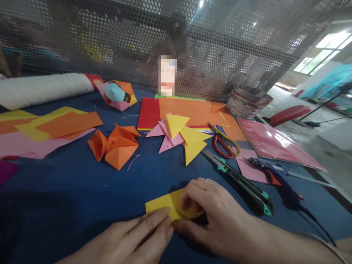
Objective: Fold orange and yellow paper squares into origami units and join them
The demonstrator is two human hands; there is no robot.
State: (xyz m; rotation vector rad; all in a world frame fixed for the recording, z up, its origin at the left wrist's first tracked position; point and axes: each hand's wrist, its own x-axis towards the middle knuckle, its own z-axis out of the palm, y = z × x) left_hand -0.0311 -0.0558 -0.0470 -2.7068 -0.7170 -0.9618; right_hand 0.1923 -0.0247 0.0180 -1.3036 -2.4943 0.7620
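A folded piece of yellow paper (pixel 165 200) lies on the dark blue tabletop near the front. My left hand (pixel 137 238) rests at its near left edge, fingers stretched out and pressing it down. Around the paper's right part curl the fingers and thumb of my right hand (pixel 211 209), which wears a ring. That hand covers the paper's right end. Beyond them sit folded yellow triangles (pixel 192 137), pink folded triangles (pixel 169 134) and orange folded pieces (pixel 121 146).
To the right lie a utility knife (pixel 242 183), scissors (pixel 224 143), a glue gun (pixel 277 176) and a wrapped pink pack (pixel 280 141). Loose paper sheets (pixel 63 124), a white roll (pixel 46 90) and a paper ornament (pixel 117 95) are at left. A perforated metal panel (pixel 123 44) stands behind.
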